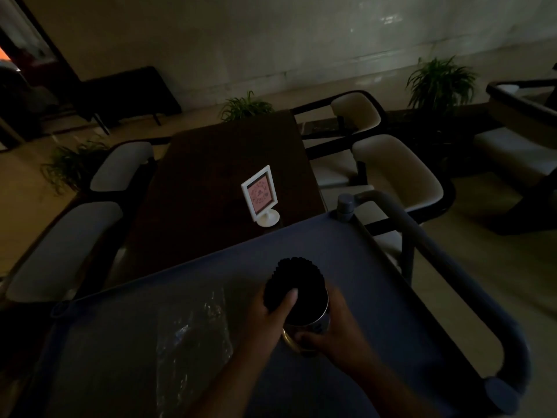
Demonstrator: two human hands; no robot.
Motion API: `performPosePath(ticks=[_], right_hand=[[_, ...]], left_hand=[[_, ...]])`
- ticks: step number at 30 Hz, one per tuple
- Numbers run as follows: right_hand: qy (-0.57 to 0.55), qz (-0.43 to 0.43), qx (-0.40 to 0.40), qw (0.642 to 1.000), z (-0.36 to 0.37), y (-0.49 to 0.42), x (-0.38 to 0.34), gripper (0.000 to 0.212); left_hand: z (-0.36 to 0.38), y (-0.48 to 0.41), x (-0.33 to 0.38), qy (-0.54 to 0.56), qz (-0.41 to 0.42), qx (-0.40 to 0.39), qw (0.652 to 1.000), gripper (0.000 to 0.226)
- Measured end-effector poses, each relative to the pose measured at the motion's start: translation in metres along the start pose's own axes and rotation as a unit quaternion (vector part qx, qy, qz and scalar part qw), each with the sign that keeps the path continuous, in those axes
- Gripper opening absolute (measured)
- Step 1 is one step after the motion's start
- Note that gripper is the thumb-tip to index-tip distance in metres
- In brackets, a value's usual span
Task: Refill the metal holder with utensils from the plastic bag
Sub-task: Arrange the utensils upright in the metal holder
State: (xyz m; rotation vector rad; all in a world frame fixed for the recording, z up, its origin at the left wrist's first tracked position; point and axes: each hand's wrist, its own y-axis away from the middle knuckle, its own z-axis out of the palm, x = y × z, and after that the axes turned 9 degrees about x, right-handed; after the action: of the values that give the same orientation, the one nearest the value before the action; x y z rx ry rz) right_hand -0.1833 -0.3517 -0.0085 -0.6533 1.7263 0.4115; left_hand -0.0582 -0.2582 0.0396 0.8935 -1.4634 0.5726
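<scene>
**Both hands on the packed holder atop the cart**

The left hand wraps the bundle of dark, thin utensils, its thumb laid flat across their near side and its fingers closed round the far side. The right hand is curled about the cylindrical, shiny metal holder, gripping its lower wall from the right. The utensils stand upright in the holder, their tips fanning above its rim; the dim light hides what kind they are.

The holder sits on the blue-grey plastic top of the service cart. Just left of the holder the crumpled clear plastic bag lies flat on that top; its contents cannot be told. Right of the holder runs the cart's rounded grey handle bar. Beyond the holder, past the cart's far edge, a white-framed sign stand with a pink card stands on a dark brown table.
</scene>
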Motion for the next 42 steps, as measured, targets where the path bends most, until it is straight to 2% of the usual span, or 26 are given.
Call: performPosePath(ticks=[2, 7, 12, 16, 23, 29, 35, 40, 42], right_hand=[[-0.002, -0.004, 0.005, 1.0, 0.001, -0.001, 0.004, 0.097], [-0.012, -0.005, 0.01, 1.0, 0.003, -0.002, 0.008, 0.098], [-0.008, -0.012, 0.009, 1.0, 0.003, -0.003, 0.008, 0.095], [-0.01, -0.019, 0.012, 1.0, 0.002, -0.003, 0.007, 0.097], [-0.022, -0.008, 0.002, 1.0, 0.002, -0.003, 0.006, 0.097], [-0.021, -0.01, 0.007, 1.0, 0.001, -0.001, 0.003, 0.096], [-0.024, 0.003, -0.013, 1.0, -0.001, -0.001, 0.001, 0.095], [-0.018, 0.01, -0.008, 1.0, -0.002, 0.0, -0.004, 0.096], [-0.014, 0.012, -0.007, 1.0, -0.002, 0.0, -0.004, 0.099]], left_hand=[[-0.003, 0.0, 0.001, 0.019, 0.002, 0.008, 1.0, 0.03], [-0.004, -0.004, -0.001, 0.083, -0.028, 0.005, 0.996, 0.049], [-0.007, -0.005, 0.001, 0.06, -0.023, -0.012, 0.998, 0.06], [-0.009, -0.006, 0.005, 0.037, -0.033, -0.034, 0.998, 0.049], [-0.006, -0.008, 0.016, 0.02, -0.018, -0.01, 1.0, 0.034], [-0.004, -0.005, 0.022, 0.018, -0.009, -0.017, 1.0, 0.043], [-0.017, -0.01, 0.055, 0.02, 0.027, -0.035, 0.999, 0.051], [-0.028, -0.013, 0.101, 0.048, 0.099, -0.011, 0.994, 0.042], [-0.033, -0.011, 0.118, 0.069, 0.116, -0.016, 0.991, 0.032]])
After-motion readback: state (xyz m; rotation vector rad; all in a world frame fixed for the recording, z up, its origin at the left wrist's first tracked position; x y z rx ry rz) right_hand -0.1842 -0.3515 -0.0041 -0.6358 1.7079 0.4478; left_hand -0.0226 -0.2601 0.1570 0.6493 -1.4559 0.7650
